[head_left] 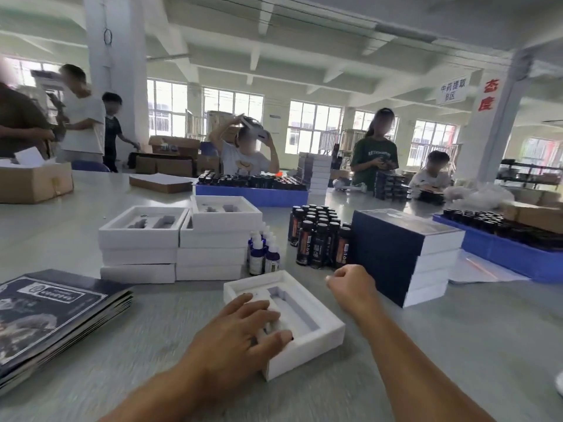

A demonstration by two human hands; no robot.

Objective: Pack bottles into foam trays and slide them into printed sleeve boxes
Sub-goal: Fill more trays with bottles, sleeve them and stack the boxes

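Observation:
A white foam tray (307,336) lies on the grey table in front of me, its right slot empty. My left hand (243,330) lies flat on the tray's left half with spread fingers and hides the left slot. My right hand (350,284) hovers just right of the tray's far corner, fingers curled into a loose fist with nothing visible in it. Dark bottles (320,239) stand in a cluster beyond it. Small blue dropper bottles (263,254) stand next to them. Flat printed sleeves (54,312) lie stacked at the left.
Stacks of white foam trays (179,239) sit behind the tray. A pile of dark packed boxes (405,257) stands at the right, with blue bins of bottles (518,254) behind it. Cardboard cartons (33,184) and several people are at the far side.

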